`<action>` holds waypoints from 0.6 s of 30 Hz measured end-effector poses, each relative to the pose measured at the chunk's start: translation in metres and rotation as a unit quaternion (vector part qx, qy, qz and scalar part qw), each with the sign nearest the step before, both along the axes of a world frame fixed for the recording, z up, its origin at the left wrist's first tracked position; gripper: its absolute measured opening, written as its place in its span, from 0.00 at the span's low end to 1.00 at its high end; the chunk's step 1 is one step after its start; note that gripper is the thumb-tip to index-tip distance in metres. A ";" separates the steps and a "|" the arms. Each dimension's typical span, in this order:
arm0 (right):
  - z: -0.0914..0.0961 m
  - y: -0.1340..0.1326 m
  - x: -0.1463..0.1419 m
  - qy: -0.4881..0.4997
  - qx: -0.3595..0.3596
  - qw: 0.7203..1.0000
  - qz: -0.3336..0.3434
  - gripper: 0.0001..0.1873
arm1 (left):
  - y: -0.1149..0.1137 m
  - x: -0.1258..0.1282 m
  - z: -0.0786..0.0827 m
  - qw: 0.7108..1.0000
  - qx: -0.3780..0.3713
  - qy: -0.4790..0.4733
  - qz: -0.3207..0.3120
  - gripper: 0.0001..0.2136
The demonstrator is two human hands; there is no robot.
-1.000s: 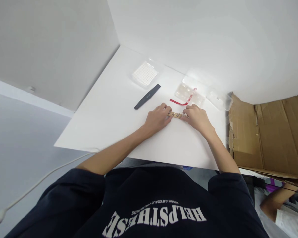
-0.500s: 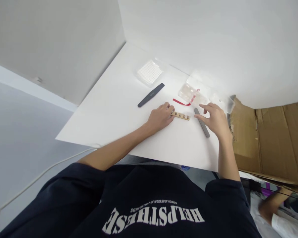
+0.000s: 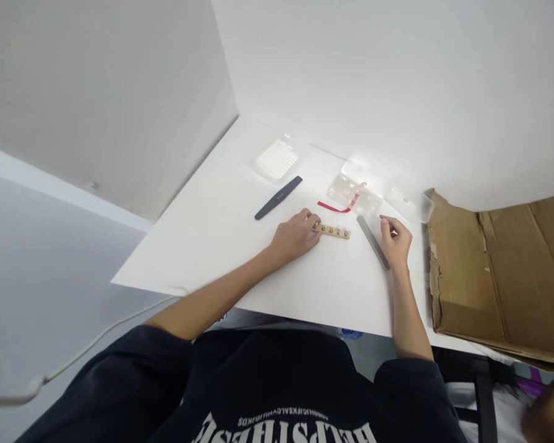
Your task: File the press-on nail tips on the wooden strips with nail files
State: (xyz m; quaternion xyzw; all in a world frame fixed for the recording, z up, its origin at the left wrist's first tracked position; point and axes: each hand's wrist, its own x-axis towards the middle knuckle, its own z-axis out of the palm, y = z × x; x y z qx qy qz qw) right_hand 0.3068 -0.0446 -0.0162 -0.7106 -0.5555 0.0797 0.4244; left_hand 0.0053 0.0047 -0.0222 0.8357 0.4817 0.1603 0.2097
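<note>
Left hand (image 3: 294,239): the fingers are curled, closed over the left end of the wooden strip (image 3: 332,231), which is kept on the white board (image 3: 212,258).
Right hand (image 3: 396,241): the fingertips are drawn together just beside the grey file (image 3: 373,242); whether anything is pinched cannot be told.
Risk: the strip could be shifted, or its small round studs knocked, since it is held at one end only.
Hidden: the strip's underside is unseen; the clear plastic tray (image 3: 351,192) is washed out by glare.
Rest: a dark file (image 3: 278,197) and a red strip (image 3: 332,207) are laid beyond the hands.
</note>
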 end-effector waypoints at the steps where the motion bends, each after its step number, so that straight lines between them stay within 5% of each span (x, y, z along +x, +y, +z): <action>1: -0.001 -0.001 0.002 -0.005 0.000 1.000 -0.004 0.24 | 0.000 -0.001 0.000 1.000 0.002 0.001 0.003 0.11; 18: 0.002 -0.006 -0.008 -0.059 -0.037 0.997 0.030 0.18 | -0.003 -0.002 0.008 0.999 -0.017 -0.007 0.027 0.08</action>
